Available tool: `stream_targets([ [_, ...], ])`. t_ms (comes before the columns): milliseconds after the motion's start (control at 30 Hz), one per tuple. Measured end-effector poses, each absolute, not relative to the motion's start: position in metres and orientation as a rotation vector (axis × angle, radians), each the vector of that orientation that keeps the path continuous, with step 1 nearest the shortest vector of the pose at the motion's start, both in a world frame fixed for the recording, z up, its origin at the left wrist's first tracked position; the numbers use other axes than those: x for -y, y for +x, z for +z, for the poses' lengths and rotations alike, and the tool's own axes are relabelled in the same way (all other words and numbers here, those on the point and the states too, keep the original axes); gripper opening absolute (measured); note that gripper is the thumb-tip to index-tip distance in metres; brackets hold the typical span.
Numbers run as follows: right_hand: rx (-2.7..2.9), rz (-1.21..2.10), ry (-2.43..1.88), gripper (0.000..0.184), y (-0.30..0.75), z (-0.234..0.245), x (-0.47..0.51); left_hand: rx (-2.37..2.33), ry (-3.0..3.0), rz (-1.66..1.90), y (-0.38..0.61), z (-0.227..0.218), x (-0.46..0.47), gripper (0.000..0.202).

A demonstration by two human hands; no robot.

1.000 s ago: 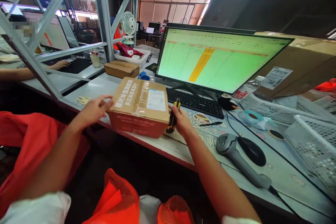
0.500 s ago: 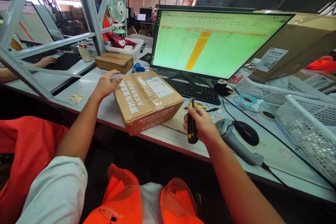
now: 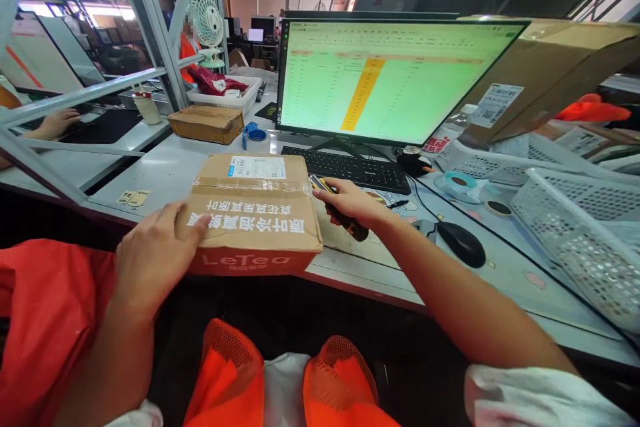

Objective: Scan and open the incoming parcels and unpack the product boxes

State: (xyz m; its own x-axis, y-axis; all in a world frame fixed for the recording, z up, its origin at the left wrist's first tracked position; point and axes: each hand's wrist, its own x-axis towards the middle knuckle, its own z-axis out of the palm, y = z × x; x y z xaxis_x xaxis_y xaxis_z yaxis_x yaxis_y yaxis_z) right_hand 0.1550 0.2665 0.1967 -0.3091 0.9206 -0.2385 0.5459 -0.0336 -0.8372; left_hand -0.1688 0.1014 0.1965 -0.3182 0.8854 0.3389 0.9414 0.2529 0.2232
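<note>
Our left hand point(image 3: 157, 253) lies on the left side of the cardboard box point(image 3: 255, 210) at the surface's point(image 3: 167, 177) near edge, seemingly to steady it, though we cannot tell whether that grip is clamped. Our right hand point(image 3: 345, 203) is closed around the cutter point(image 3: 350, 221), angled so its tip points at the tape point(image 3: 280, 191) on the box's right edge.

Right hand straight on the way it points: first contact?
Likely the taped cardboard box, at its right edge: the knife in the right hand leads, tip near that edge. Touching or not: unclear.
</note>
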Motion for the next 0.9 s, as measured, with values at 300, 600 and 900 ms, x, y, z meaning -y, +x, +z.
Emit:
stream_targets([
  [300, 2.480, 0.451, -1.790, 0.057, 0.147, 0.245, -0.280, 1.394, -2.340, -0.890, -0.080, 0.168, -0.119, 0.021],
  [600, 2.666, -0.115, -2.028, 0.021, 0.110, 0.267, -0.289, 1.378, -2.232, -1.056, -0.058, 0.155, -0.129, 0.018],
  [900, 2.714, -0.232, -1.879, 0.030, 0.117, 0.247, -0.334, 1.318, -2.256, -1.039, -0.060, 0.151, -0.135, 0.010],
])
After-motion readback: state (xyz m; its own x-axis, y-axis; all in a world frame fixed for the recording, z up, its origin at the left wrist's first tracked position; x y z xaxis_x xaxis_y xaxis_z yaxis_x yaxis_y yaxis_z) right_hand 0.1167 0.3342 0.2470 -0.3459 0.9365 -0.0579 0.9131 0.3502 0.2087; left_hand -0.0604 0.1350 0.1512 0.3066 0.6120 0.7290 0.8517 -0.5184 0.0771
